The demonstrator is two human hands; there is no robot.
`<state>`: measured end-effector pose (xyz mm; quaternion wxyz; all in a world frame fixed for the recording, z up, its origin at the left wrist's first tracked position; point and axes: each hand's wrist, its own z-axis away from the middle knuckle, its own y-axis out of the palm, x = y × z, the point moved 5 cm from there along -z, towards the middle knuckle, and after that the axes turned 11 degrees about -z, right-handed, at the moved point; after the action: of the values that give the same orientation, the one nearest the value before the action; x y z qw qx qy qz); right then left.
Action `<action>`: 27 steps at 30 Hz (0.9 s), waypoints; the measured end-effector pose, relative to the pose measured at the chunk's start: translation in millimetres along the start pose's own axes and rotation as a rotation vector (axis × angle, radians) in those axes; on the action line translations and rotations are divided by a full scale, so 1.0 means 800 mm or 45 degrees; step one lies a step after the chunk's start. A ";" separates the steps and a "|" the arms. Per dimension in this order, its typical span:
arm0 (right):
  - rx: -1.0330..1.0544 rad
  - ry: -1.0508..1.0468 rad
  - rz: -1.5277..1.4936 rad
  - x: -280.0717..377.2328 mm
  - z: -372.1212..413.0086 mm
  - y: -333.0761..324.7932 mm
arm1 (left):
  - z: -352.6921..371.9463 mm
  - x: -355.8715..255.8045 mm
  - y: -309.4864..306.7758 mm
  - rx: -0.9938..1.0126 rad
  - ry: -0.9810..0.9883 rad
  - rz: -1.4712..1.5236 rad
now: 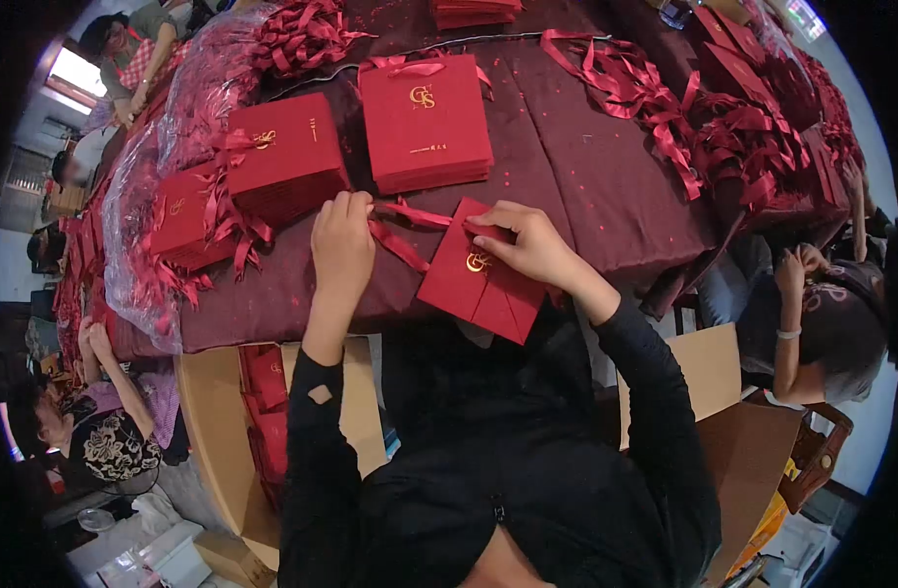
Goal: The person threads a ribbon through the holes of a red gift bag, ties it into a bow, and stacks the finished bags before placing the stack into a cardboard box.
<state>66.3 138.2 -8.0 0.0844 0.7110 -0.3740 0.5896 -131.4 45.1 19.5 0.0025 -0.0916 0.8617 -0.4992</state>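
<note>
Head view: rectangular red paper bag (486, 284) is gripped by right hand (541, 245). Red satin ribbon (400, 247) is pinched by left hand (343, 243).

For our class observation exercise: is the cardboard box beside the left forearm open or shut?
The box is open: red items show inside it, uncovered.

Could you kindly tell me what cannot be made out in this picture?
All in the head view:
Underside of the red bag: hidden by its upper face.
How the left hand meets the ribbon: hidden by its own curl.
Small gold lettering on the middle stack: too small to read.
Far stack: cut off by the top edge.
Part of the cardboard box: covered by the left sleeve.
</note>
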 end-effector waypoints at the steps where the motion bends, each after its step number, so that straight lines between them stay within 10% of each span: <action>1: -0.004 -0.003 -0.001 0.000 0.000 0.001 | 0.003 -0.002 0.001 -0.018 -0.086 0.034; 5: -0.024 -0.029 0.032 -0.002 0.002 0.004 | 0.051 -0.043 -0.042 -0.420 -0.608 0.398; 9: 0.049 0.046 0.064 -0.002 0.000 0.004 | 0.091 -0.102 -0.034 0.025 -0.480 0.349; 15: -0.139 0.583 -1.045 -0.016 -0.015 -0.021 | 0.082 -0.103 -0.018 0.080 -0.415 0.244; 19: -0.103 0.677 -1.141 0.023 0.011 -0.068 | 0.073 -0.096 -0.012 0.068 -0.486 0.355; 27: 0.472 1.201 -1.190 0.018 0.123 -0.070 | 0.076 -0.085 -0.003 0.089 -0.488 0.478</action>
<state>178.2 116.8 -5.6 0.3606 0.4677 0.1555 0.7919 -58.1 3.0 -14.7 0.2613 -0.0228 0.8295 -0.4930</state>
